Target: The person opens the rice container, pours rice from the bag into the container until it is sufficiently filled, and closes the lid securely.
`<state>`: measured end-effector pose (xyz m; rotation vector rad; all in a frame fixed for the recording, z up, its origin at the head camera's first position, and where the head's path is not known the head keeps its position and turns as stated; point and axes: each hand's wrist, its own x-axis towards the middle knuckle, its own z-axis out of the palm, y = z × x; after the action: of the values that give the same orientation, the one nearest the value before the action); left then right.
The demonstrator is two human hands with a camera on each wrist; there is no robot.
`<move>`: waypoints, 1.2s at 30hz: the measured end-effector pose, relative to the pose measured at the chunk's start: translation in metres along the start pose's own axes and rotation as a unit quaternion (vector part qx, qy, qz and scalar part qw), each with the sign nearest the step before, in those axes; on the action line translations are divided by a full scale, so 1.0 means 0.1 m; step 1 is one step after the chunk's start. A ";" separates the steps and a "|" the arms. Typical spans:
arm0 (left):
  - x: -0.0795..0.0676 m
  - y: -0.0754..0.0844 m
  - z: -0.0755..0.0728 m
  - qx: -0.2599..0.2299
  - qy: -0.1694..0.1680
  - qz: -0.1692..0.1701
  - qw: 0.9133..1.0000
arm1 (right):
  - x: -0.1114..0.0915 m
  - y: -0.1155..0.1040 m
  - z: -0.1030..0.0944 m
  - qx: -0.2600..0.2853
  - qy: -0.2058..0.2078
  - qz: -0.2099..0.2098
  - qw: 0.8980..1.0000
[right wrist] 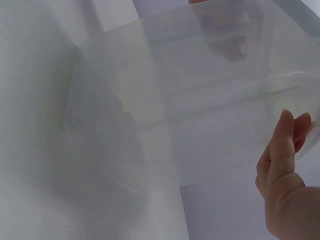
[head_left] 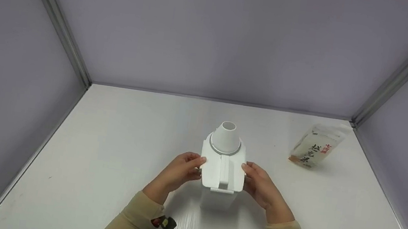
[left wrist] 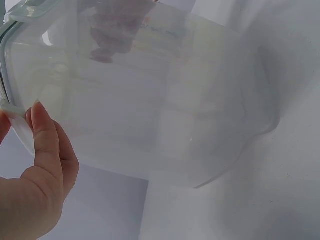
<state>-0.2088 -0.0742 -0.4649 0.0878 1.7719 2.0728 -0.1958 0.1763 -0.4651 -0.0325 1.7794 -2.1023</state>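
A tall translucent container (head_left: 217,201) with a white lid (head_left: 211,175) is at the middle of the table. A white tapered spout or cup (head_left: 225,140) rises from the lid's far part. My left hand (head_left: 180,171) pinches the lid's left edge, thumb on top and fingers below. On the opposite edge my right hand (head_left: 262,188) does the same. Through the cloudy wall (left wrist: 125,115) in the left wrist view, the other hand shows as a blurred shape. The right wrist view has the container wall (right wrist: 200,125) beside my right fingers (right wrist: 284,145).
A clear bag of rice (head_left: 314,146) with dark and red lettering leans at the right back of the white table (head_left: 119,131). Grey-purple panels (head_left: 206,40) enclose the table at the back and both sides.
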 end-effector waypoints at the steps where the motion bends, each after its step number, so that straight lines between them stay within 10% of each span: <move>1: 0.00 0.00 0.00 0.002 -0.001 0.001 1.000 | 0.00 0.00 0.00 0.000 0.000 0.000 1.000; 36: 0.01 0.00 -0.02 0.004 -0.021 0.007 1.000 | 0.01 0.00 -0.02 0.018 -0.015 0.002 1.000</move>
<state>-0.2108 -0.0756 -0.4653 0.1455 1.7591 2.0581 -0.1967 0.1777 -0.4658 -0.0494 1.7230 -2.1195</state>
